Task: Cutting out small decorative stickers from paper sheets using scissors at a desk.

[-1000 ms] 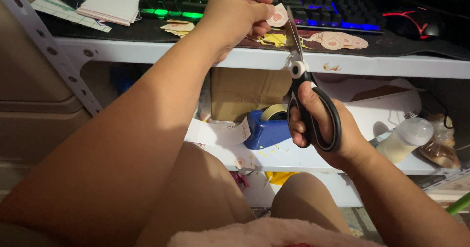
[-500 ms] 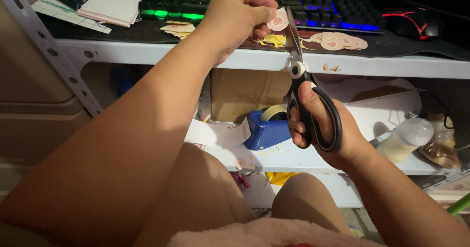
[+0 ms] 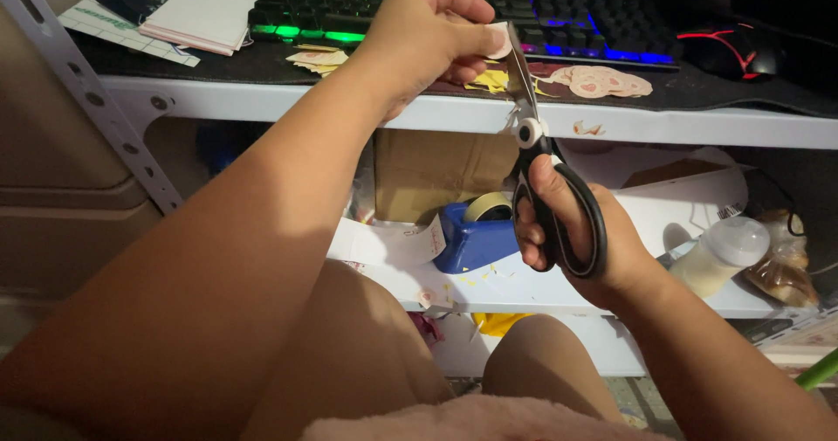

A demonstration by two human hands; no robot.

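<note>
My left hand [image 3: 419, 35] is raised in front of the desk edge and pinches a small pink paper cut-out [image 3: 500, 41] between thumb and fingers. My right hand [image 3: 576, 236] grips the black handles of a pair of scissors [image 3: 543, 161], blades pointing up and closed against the cut-out's right edge. A row of finished pink round cut-outs [image 3: 601, 83] lies on the dark desk mat behind the blades, with yellow paper scraps [image 3: 491, 80] beside them.
A lit keyboard [image 3: 454, 4] and a black-red mouse [image 3: 729, 52] sit on the desk top [image 3: 262, 100]. On the lower shelf [image 3: 489, 288] stand a blue tape dispenser [image 3: 476, 231], a cardboard box [image 3: 436, 175] and a white bottle [image 3: 720, 253]. My knees are below.
The scissor blades have closed further into the pink cut-out, which now shows less beyond my left fingers. Both hands stay in nearly the same place.
</note>
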